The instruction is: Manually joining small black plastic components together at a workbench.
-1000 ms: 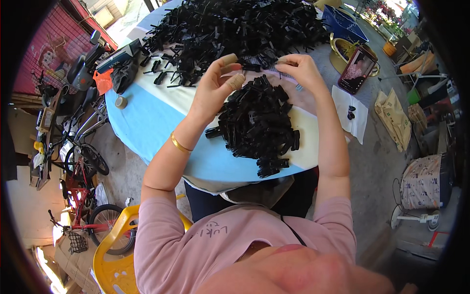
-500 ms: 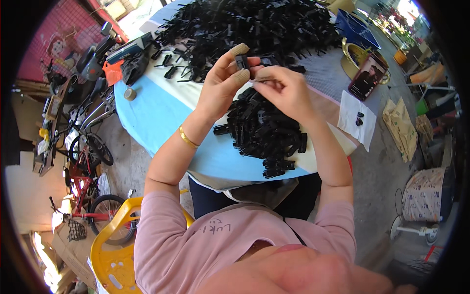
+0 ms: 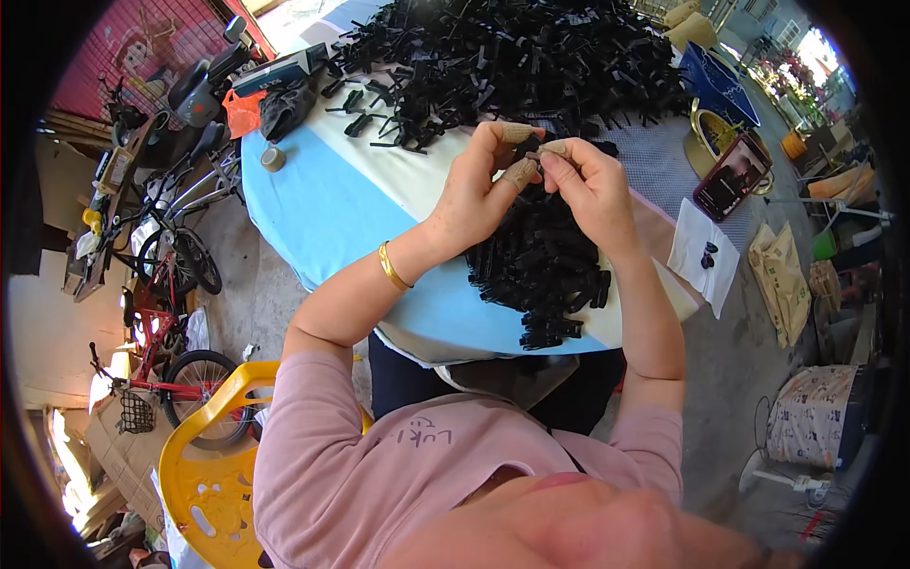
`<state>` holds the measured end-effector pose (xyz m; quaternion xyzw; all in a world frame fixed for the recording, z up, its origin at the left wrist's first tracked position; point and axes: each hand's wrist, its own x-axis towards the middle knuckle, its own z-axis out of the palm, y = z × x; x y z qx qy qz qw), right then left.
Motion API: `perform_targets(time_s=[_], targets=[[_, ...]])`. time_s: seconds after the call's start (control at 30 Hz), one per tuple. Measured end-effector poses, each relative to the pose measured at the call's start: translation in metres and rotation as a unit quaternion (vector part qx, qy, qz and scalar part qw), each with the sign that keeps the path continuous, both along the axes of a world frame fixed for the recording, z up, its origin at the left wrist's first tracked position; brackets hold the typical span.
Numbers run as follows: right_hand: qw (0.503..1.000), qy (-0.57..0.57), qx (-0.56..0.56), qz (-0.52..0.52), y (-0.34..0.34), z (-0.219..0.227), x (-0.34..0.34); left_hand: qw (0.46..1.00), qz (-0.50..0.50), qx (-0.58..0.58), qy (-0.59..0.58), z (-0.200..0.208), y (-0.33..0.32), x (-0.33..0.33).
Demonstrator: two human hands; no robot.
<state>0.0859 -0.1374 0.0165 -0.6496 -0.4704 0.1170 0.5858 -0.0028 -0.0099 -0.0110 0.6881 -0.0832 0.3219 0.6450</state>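
Observation:
My left hand (image 3: 479, 185) is closed on a small black plastic part (image 3: 527, 149), mostly hidden by the fingers. Tan coverings wrap its thumb and forefinger tips. Close against it, the thumb and forefinger of my right hand (image 3: 595, 190) pinch together at the same part; a tan covering shows on that forefinger. Just below both hands lies a heap of black plastic pieces (image 3: 540, 261), stretching toward the table's near edge. Beyond them spreads a much larger pile of loose black parts with thin strips (image 3: 512, 66).
A striped cloth (image 3: 327, 218) covers the table. At its left are a small round container (image 3: 273, 158) and a dark bag (image 3: 287, 109). On the right stand a phone (image 3: 733, 177), a brass-coloured pot (image 3: 706, 142) and white paper (image 3: 701, 248) bearing small black pieces. A yellow chair (image 3: 213, 474) is lower left.
Both hands have come lower in the picture, nearer the close heap. My right fingers have moved up against the left fingertips at the black part. The whole view has shifted slightly.

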Motion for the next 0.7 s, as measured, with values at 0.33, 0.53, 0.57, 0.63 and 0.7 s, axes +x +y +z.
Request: perform_targets(time_s=[0.33, 0.53, 0.57, 0.63, 0.7], targets=[[0.999, 0.039, -0.035, -0.008, 0.0, 0.002, -0.008, 0.971, 0.149, 0.168, -0.078, 0.005, -0.001, -0.005], [0.993, -0.076, 0.078, -0.048, 0.01, -0.003, -0.005, 0.997, 0.048, 0.025, -0.056, 0.008, 0.002, -0.001], [0.987, -0.131, 0.072, -0.059, 0.004, 0.001, -0.001, 0.998, 0.011, -0.063, 0.018, 0.02, 0.002, -0.008], [0.977, -0.188, 0.065, -0.074, -0.002, 0.008, 0.001, 0.963, -0.098, -0.249, 0.014, 0.026, 0.014, -0.006], [0.98, -0.173, 0.084, -0.049, -0.004, 0.007, 0.005, 0.914, -0.189, -0.357, 0.037, 0.025, 0.025, -0.003]])
